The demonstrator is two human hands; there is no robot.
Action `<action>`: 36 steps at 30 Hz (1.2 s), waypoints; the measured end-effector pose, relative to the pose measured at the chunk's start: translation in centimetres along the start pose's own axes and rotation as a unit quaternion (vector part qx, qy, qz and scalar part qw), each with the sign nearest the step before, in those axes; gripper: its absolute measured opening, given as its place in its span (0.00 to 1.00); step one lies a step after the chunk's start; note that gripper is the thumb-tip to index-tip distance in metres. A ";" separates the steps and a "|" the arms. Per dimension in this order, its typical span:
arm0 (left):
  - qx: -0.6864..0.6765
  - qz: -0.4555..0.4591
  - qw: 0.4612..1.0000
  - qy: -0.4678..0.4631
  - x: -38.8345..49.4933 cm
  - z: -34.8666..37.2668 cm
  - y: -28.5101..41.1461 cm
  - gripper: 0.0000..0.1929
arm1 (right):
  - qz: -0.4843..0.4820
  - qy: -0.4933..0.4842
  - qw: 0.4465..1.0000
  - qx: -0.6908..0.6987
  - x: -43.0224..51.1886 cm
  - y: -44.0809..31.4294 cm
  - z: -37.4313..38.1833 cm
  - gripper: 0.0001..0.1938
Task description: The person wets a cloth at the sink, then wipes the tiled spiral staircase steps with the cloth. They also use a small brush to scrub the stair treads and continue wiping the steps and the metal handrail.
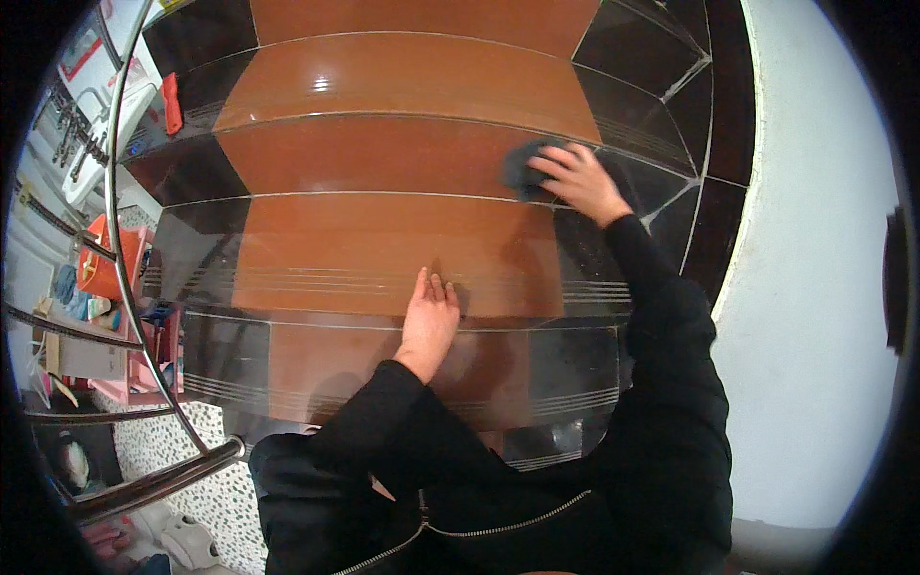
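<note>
A staircase of orange-brown and black tiles rises in front of me. My right hand (pixel 578 176) presses a dark grey cloth (pixel 525 169) against a riser, near the right border of its orange-brown tile (pixel 374 154). The cloth looks blurred, and the fingers partly cover it. Lower down, my left hand (pixel 431 320) is at the front edge of an orange-brown tread (pixel 388 244), its fingers extended and nothing held. Whether the palm bears on the tile I cannot tell.
A metal handrail (pixel 115 208) curves along the left side, and a white wall (pixel 812 287) stands on the right. Left of the stairs are an orange bucket (pixel 118 262), a pink rack (pixel 136 381) and a white sink (pixel 108 144). A red plastic object (pixel 172 104) lies on an upper step.
</note>
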State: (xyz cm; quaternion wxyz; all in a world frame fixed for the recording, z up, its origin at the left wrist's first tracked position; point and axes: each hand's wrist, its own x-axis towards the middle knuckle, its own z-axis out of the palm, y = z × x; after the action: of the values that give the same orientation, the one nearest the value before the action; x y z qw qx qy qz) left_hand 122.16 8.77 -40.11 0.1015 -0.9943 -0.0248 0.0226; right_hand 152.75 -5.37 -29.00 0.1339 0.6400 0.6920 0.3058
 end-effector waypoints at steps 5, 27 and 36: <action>0.049 0.011 0.999 -0.002 0.5 0.3 1.5 0.24 | 0.198 -0.149 0.968 -0.044 -17.4 5.1 -1.3 0.08; 0.026 0.055 0.996 -0.058 3.8 -2.7 4.6 0.21 | 0.295 -0.202 0.919 -0.166 -23.4 7.0 -1.7 0.09; 0.015 0.049 0.998 -0.037 4.1 -2.4 5.1 0.21 | 0.493 -0.315 0.805 -0.097 -25.4 -1.8 3.1 0.09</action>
State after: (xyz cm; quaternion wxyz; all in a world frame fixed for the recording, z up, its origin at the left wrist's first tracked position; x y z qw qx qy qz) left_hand 126.62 3.54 -38.96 0.1145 -0.9911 0.0201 0.0644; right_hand 156.79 -29.21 -37.68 0.2372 0.9399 0.1702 0.1772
